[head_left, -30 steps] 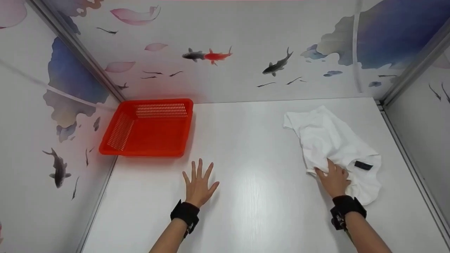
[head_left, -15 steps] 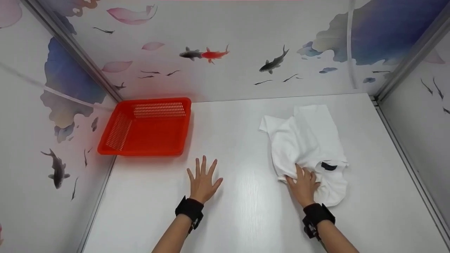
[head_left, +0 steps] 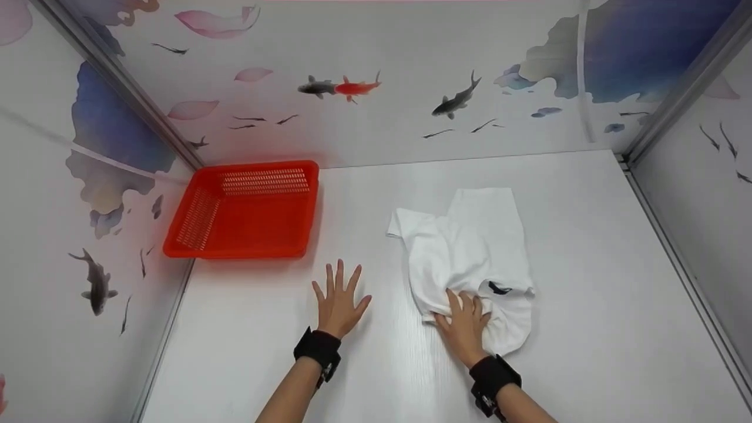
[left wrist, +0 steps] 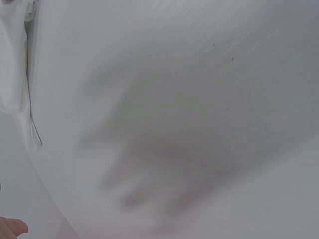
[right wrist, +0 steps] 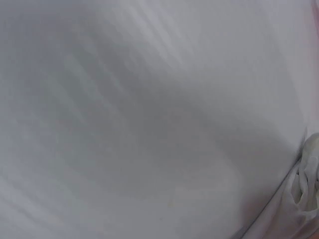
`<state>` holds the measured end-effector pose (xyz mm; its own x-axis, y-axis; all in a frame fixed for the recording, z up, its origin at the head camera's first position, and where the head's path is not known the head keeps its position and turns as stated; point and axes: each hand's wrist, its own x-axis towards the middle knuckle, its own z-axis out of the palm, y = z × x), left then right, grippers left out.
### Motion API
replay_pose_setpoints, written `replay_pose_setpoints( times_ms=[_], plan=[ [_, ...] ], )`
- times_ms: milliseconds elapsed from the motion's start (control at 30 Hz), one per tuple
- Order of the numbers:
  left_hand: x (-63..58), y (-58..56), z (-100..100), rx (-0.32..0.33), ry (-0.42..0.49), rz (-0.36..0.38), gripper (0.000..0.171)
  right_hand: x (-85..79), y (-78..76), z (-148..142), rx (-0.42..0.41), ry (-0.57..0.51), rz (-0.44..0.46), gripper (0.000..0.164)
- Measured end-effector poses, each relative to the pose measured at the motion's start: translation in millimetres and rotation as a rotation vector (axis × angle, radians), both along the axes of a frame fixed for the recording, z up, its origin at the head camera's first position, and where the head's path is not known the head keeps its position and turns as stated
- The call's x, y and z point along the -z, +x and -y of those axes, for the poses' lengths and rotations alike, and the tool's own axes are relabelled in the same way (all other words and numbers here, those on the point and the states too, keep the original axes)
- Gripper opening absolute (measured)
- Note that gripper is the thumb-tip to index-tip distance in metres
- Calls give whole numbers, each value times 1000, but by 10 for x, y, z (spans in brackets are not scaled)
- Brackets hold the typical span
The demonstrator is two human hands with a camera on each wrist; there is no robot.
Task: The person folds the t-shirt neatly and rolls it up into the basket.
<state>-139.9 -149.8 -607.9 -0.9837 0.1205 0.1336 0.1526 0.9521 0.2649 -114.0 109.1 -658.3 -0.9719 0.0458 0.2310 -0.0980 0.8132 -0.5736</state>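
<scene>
A white T-shirt (head_left: 482,241) lies crumpled right of the table's middle, a sleeve at its far left and a dark neck label (head_left: 499,288) near its collar. My right hand (head_left: 464,329) grips the cloth at its near edge, where folds bunch up under the fingers. In the right wrist view, the gathered shirt (right wrist: 291,209) shows at the lower right. My left hand (head_left: 339,302) holds nothing, its fingers spread over the table left of the shirt. The left wrist view shows this hand's shadow on the white surface, with part of the shirt (left wrist: 12,64) at the upper left.
A red plastic basket (head_left: 258,229) with perforated sides stands at the back left of the white table (head_left: 617,247), nothing inside it. Walls with painted fish (head_left: 455,103) enclose the table at the back, left and right.
My right hand has dragged the T-shirt leftward and slightly nearer over the table. The left hand moved a little to the right at first, then stayed, fingers still spread.
</scene>
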Motion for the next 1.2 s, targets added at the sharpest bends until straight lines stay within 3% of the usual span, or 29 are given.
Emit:
replay_pose_setpoints(
  times_ms=[233,333,367,433,500,567,600,700,800,933,1200],
  plan=[
    [47,-155,-11,-7,45,6,61,16,9,149,-81,36,-88,51],
    [91,-242,-21,-3,86,-18,60,-33,-6,118,-127,45,-66,52],
    [193,-295,-5,-1,76,-48,61,-60,-19,91,-139,49,-50,53],
    [214,-365,-17,-6,87,-59,61,-127,-58,16,-151,62,-26,56],
    [231,-453,-31,-18,87,-52,60,-192,-124,-84,-152,61,-49,55],
    [240,-553,-51,-42,74,-31,60,-233,-218,-203,-145,64,-127,51],
    [157,-587,-81,-57,90,2,58,-249,-273,-266,-137,63,-171,48],
    [164,-753,-114,-94,87,46,58,-281,-459,-464,-107,58,-288,39],
    [155,-890,-144,-133,111,84,58,-306,-654,-644,-67,78,-309,34],
    [150,-1024,-166,-177,173,139,58,-331,-891,-829,-5,82,-186,33],
    [242,-1167,-226,-257,226,189,50,-366,-1203,-1065,104,-56,215,41]
  ],
)
